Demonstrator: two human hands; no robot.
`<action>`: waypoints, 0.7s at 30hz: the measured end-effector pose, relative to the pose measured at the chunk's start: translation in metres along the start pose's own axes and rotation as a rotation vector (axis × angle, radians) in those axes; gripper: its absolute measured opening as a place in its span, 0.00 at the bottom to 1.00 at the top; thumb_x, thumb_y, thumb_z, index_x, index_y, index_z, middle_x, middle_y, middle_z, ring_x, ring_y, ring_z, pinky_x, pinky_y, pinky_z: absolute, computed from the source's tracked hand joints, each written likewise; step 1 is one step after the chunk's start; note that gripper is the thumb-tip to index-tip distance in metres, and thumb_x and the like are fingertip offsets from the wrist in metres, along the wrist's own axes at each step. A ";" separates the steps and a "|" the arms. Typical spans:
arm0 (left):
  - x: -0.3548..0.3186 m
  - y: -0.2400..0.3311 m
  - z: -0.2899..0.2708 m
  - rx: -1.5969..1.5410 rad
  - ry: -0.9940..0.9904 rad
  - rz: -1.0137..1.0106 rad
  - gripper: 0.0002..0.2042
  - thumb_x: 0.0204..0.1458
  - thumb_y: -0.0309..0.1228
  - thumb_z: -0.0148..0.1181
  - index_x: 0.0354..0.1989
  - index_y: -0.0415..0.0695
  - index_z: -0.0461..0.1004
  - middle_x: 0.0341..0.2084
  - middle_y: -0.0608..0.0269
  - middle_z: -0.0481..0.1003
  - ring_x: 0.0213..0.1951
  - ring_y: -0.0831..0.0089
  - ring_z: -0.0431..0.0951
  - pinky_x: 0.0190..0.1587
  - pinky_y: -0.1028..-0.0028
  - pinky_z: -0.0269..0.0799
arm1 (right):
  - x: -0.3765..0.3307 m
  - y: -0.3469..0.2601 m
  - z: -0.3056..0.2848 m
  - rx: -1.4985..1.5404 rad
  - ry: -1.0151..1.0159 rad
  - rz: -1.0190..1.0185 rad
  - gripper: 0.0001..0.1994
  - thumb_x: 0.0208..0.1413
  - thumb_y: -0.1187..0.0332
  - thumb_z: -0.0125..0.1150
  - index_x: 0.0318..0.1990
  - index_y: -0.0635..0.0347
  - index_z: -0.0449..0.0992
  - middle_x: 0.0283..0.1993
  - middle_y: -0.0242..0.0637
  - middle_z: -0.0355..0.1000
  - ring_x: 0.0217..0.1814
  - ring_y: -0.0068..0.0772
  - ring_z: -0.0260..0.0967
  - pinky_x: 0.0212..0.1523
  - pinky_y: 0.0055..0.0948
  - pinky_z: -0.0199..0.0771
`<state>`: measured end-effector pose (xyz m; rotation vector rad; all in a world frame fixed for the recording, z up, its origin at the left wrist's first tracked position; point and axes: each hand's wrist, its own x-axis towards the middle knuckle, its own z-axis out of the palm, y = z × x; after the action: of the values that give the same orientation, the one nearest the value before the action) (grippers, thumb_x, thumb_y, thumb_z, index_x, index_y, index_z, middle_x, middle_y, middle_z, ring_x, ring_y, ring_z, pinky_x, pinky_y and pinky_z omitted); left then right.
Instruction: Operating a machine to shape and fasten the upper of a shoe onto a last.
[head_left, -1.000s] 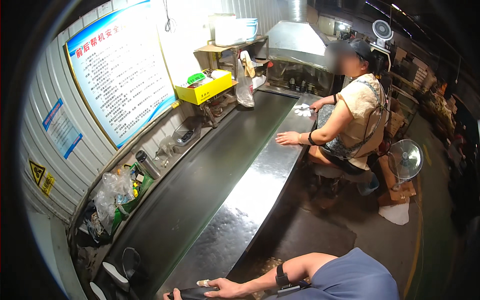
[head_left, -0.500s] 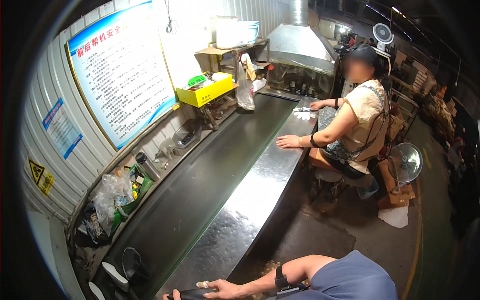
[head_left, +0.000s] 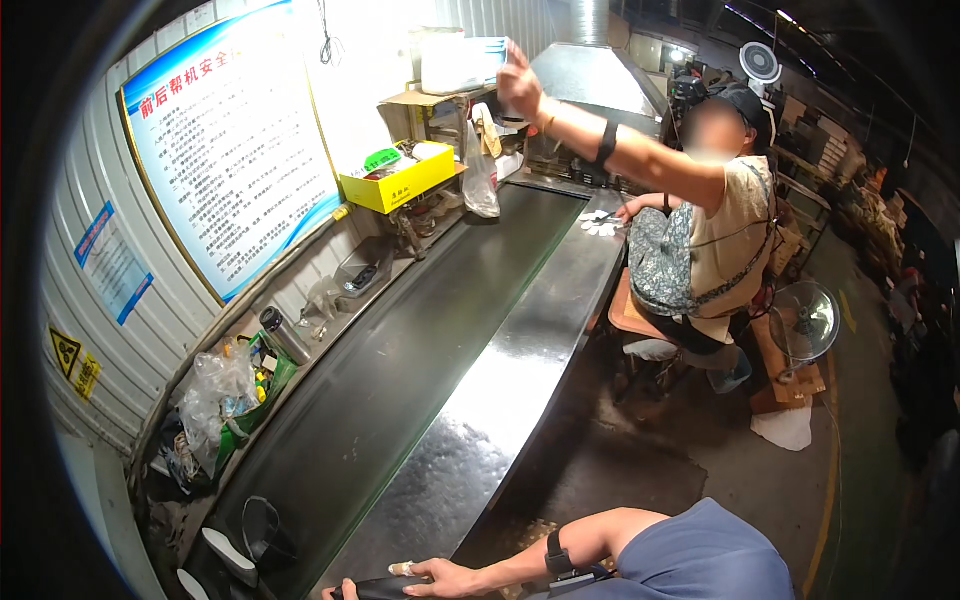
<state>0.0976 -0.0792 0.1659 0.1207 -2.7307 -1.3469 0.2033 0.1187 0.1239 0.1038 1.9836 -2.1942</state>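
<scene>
At the lower edge, my right hand point(head_left: 445, 578) holds a smooth black item point(head_left: 378, 588), its fingers closed on the item's right end. A pale wrap covers one fingertip. Of my left hand point(head_left: 345, 590) only a few fingertips show, pressed on the item's left end. The lower part of the item is cut off by the frame, so its kind cannot be made out. Left of my hands, on the dark conveyor belt point(head_left: 390, 350), lie a black shoe with a pale inside point(head_left: 229, 556) and a dark-edged, see-through piece point(head_left: 262, 528).
A shiny metal ledge point(head_left: 475, 425) runs beside the belt. Across it sits a co-worker point(head_left: 720, 230), one arm raised over the belt, the other hand by white gloves point(head_left: 600, 223). Along the wall are a thermos point(head_left: 285, 335), plastic bags point(head_left: 218, 400) and a yellow box point(head_left: 400, 182).
The co-worker's near hand has left the metal ledge and swung up and out over the belt, and their body has turned. My hands and the black item stay nearly in place.
</scene>
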 end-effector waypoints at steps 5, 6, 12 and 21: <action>-0.002 0.012 0.001 0.022 -0.006 -0.012 0.19 0.52 0.39 0.70 0.37 0.31 0.78 0.35 0.44 0.79 0.37 0.54 0.76 0.45 0.60 0.72 | 0.005 0.003 -0.003 -0.052 0.025 0.011 0.29 0.64 0.49 0.62 0.60 0.67 0.74 0.53 0.48 0.78 0.58 0.40 0.74 0.59 0.38 0.70; -0.002 0.015 0.001 0.034 -0.011 -0.020 0.19 0.52 0.39 0.70 0.37 0.31 0.78 0.35 0.44 0.79 0.38 0.54 0.76 0.45 0.60 0.72 | 0.005 0.003 -0.004 -0.049 0.007 0.022 0.29 0.64 0.49 0.62 0.60 0.67 0.74 0.53 0.48 0.78 0.57 0.40 0.74 0.59 0.38 0.70; 0.000 0.019 0.006 0.021 -0.025 -0.053 0.20 0.52 0.41 0.70 0.37 0.31 0.78 0.35 0.42 0.79 0.38 0.53 0.76 0.46 0.59 0.72 | 0.007 0.005 -0.008 -0.040 0.028 -0.025 0.28 0.64 0.49 0.61 0.61 0.65 0.74 0.52 0.47 0.78 0.56 0.41 0.75 0.58 0.38 0.70; 0.006 0.014 0.010 0.072 -0.018 -0.006 0.22 0.51 0.43 0.70 0.36 0.32 0.78 0.33 0.41 0.79 0.37 0.50 0.76 0.45 0.57 0.70 | 0.006 -0.001 -0.013 -0.008 -0.004 0.023 0.31 0.65 0.50 0.60 0.69 0.59 0.67 0.62 0.48 0.74 0.65 0.43 0.70 0.66 0.37 0.66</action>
<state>0.0902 -0.0631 0.1715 0.1219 -2.7966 -1.2575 0.1960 0.1316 0.1224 0.1201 1.9794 -2.1701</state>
